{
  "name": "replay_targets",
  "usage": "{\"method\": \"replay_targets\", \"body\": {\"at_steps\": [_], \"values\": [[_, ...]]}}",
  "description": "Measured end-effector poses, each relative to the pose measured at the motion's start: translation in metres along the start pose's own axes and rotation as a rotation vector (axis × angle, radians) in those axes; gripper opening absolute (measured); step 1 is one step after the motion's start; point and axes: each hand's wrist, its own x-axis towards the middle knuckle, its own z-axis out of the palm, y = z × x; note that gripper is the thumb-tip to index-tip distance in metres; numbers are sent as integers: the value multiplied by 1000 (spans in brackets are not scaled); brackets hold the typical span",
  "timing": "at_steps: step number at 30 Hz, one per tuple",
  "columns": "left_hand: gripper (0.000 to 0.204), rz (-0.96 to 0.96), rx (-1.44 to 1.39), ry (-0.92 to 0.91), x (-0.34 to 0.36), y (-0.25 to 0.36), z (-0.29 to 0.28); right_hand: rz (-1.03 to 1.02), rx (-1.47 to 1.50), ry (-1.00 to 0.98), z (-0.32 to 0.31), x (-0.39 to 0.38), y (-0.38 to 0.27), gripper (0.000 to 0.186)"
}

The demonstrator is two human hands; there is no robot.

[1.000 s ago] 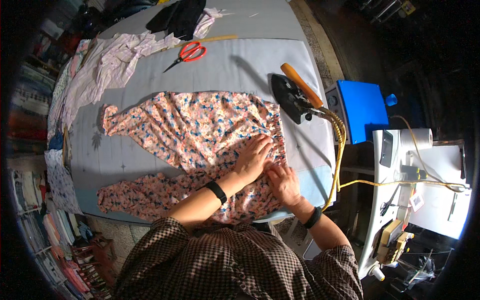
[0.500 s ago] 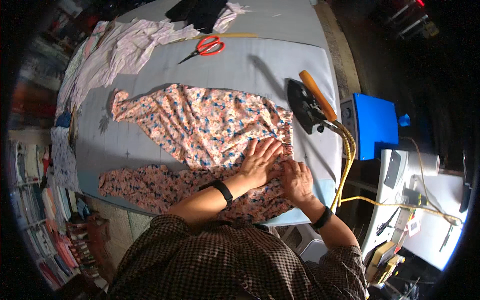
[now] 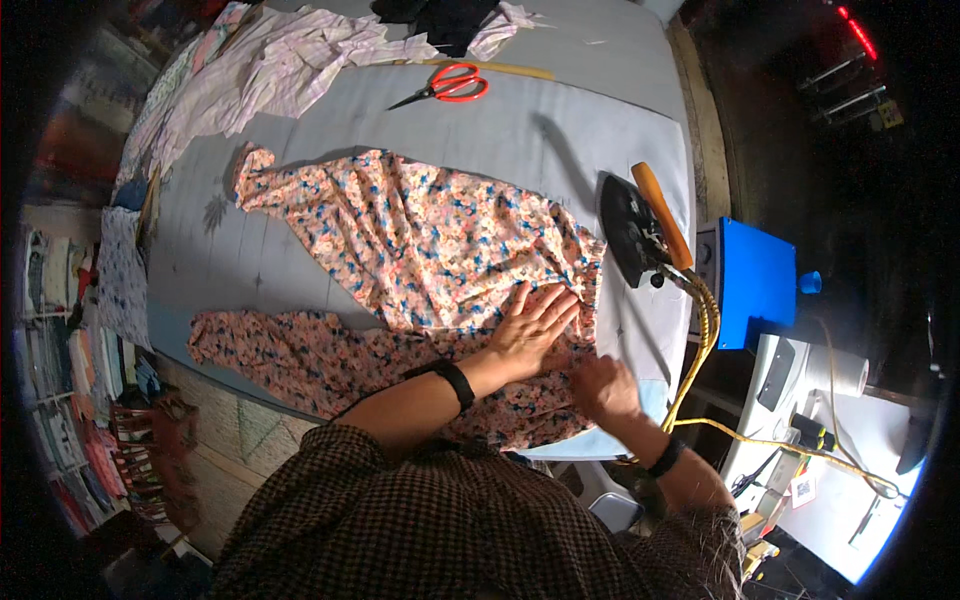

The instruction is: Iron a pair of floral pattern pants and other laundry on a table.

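Observation:
Floral trousers (image 3: 440, 235) in pink, cream and blue lie on the grey padded table, legs toward the left and the gathered elastic waistband (image 3: 592, 295) at the right. The upper leg is spread out, while the nearer one is bunched and in shadow. My left hand (image 3: 530, 335) presses flat on the cloth beside the waistband, its fingers spread. My right hand (image 3: 605, 390) is curled at the near end of the waistband, closed on the cloth edge; its fingertips are blurred and partly hidden. Just beyond the waistband rests a black iron (image 3: 628, 230) with a wooden handle.
Red-handled scissors (image 3: 460, 82) lie near a wooden stick (image 3: 515, 70) at the far side. Pale checked cloth (image 3: 290, 70) covers the far left corner. Yellow cords (image 3: 703, 330) run from the iron past a blue box (image 3: 755, 285) on the right.
My right hand has gone from lying with fingers extended to curled, and sits slightly lower at the waistband. My left hand stays flat on the trousers. The whole view has shifted a little.

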Motion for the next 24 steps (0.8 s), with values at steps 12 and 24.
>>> {"method": "replay_targets", "body": {"at_steps": [12,24], "values": [[98,44,-277,122,-18,-5,-9,584,3,185,-133,149,130,43],[69,337,-493,113,-166,7,-1,640,573,155,-180,101,53,41]]}}
